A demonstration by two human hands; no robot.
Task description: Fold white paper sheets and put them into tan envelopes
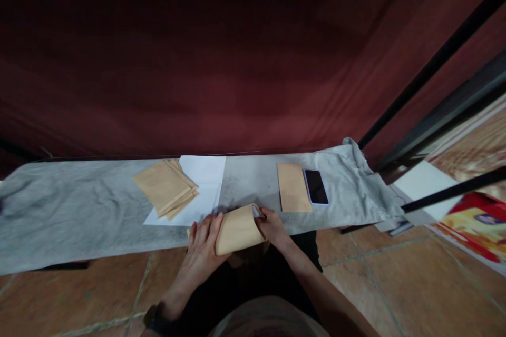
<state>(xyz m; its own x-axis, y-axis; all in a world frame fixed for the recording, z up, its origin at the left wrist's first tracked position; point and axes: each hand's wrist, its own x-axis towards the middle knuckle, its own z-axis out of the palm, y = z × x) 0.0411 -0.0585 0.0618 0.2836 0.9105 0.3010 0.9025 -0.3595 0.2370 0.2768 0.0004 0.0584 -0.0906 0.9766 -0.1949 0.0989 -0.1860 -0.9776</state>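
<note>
A brown paper envelope (239,229) bulges open at its right end, near the front edge of the cloth-covered surface. My left hand (204,237) grips its left end, with the fingers laid over the paper. At the open mouth, my right hand (272,226) has its fingers closed on the envelope's edge, partly inside. A bit of white paper (256,212) shows within the mouth; whether my fingers also hold it is hidden. To the left, several brown envelopes (164,187) lie in a fanned pile on white paper sheets (205,174). Another brown envelope (293,187) lies flat to the right.
A phone (316,187) with a dark screen lies beside the right envelope. Grey cloth (95,205) covers the long narrow surface, against a dark red backdrop (237,89). Black bars (427,73) and a red and yellow box (476,226) are at the right. Below is tiled floor (395,274).
</note>
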